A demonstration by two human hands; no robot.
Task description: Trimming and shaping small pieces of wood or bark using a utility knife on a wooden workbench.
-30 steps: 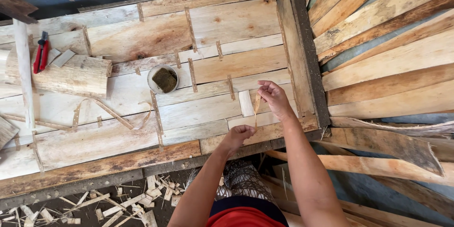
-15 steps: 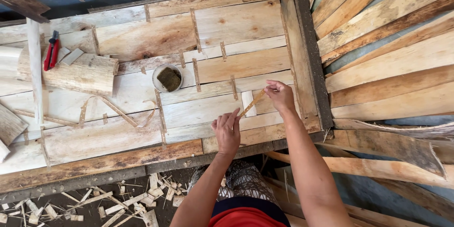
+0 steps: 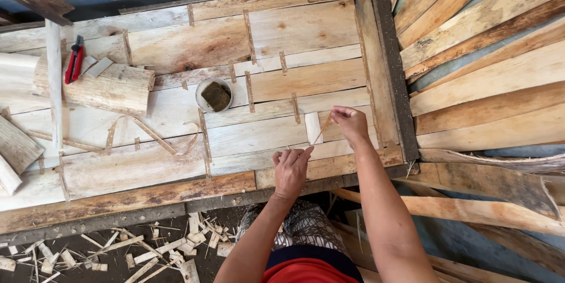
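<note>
A big wooden panel fills the table, made of pale veneer sheets laid edge to edge inside a darker frame. Short tape strips already bridge many of the seams across its top and middle, so most joints look fixed; the seams along the near edge by the hands show fewer strips, and that corner seems to be what is left. To the right lies a stack of planks, well apart from the work. On the left of the panel rests a bark slab, with a pale stick across it and red pliers just beside. Near the middle stands a small bowl of dark paste. Offcuts litter the floor below. The right hand pinches the upper end of a thin strip between fingertips. The left hand has its fingers pressed together at the strip's lower end, down on the panel near its front edge
</note>
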